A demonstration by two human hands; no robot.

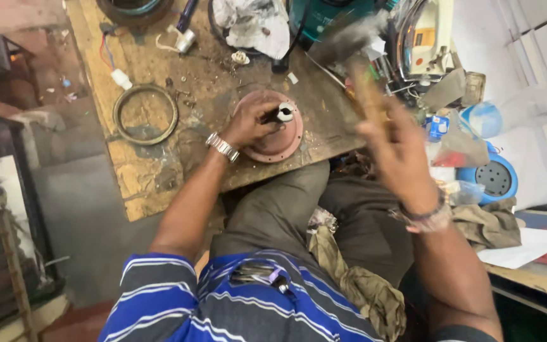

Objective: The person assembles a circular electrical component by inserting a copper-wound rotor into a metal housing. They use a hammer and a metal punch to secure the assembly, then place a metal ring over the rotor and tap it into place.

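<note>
left of your fingers a metal ring lies flat on the wooden bench. your left hand is clenched around a short metal cylinder, its long axis lying nearly level and pointing right, over the round reddish cover. your right hand grips a blurred hammer, handle slanting up-left, head above the cylinder.

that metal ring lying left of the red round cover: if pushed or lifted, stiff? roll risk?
The metal ring looks like a thin rigid band, so it probably keeps its shape when lifted. It lies flat on the rough wooden board, so a push likely slides it, not rolls it. On edge it could roll. Probably light for its size, being hollow.
</note>
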